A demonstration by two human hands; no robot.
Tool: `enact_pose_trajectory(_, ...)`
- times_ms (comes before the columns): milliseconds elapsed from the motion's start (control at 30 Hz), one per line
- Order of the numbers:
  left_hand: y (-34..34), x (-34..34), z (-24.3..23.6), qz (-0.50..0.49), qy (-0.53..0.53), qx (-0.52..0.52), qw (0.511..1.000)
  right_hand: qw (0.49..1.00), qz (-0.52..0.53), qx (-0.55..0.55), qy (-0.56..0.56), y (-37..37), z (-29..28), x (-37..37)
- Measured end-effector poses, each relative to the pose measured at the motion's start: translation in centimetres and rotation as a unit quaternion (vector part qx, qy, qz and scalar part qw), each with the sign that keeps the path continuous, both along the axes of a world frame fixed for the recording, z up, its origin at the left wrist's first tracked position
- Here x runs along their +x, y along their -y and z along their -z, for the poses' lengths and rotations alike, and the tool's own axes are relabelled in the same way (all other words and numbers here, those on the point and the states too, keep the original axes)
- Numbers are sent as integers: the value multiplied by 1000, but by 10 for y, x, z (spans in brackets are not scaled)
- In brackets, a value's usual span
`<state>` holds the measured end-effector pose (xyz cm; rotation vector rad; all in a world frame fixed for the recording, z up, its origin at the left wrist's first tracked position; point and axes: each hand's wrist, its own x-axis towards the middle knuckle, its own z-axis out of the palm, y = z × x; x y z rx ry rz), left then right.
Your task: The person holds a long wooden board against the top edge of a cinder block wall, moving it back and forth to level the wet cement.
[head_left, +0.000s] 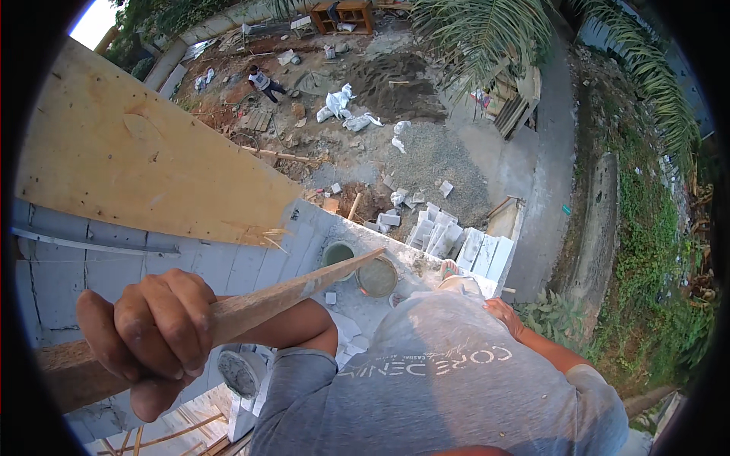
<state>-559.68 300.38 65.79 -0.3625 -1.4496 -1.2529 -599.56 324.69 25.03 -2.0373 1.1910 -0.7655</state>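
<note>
My left hand [156,334] is wrapped round a rough wooden batten [304,285]. The batten slants across the view, its thick end at the lower left and its narrow end over the buckets. My right hand [508,315] rests at my right side against the grey shirt [456,372], fingers laid on the cloth and partly hidden. Beyond the batten stand a greenish bucket [337,251] and a round container of grey mortar [377,278]. Below my left forearm is another bucket [242,372] with mortar inside.
A plywood sheet [144,152] stands above a wall of pale blocks [57,281] at left. White blocks [437,232] lie stacked past the ledge. Far below are a gravel heap [441,167], dark sand [391,87], white sacks [338,102] and a person [266,83]. A concrete path [559,167] runs at right.
</note>
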Motion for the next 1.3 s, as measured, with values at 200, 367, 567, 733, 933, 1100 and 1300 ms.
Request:
enact_pose_trajectory(200,8,2,-9,29,25,-22,999,1000,16,-13,-8,-2,4,-3)
enact_pose_trajectory(367,4,7,-10,-7,-5,-28,1000,1000,27,16,4,-10,0,2)
enact_pose_trajectory(567,5,4,-16,39,-14,-14,999,999,37,-9,-6,-18,-3,1)
enact_pose_trajectory(733,9,5,-15,55,-8,-2,998,998,62,-20,-7,-26,0,1)
enact_pose_trajectory(933,8,12,-16,63,2,-2,998,996,88,9,-8,-34,4,0)
enact_pose_trajectory(1100,11,13,-16,67,14,-28,997,996,83,0,-21,-30,4,0)
enact_pose_trajectory(1300,11,8,-17,92,7,-17,996,997,74,-3,-23,-21,-3,0)
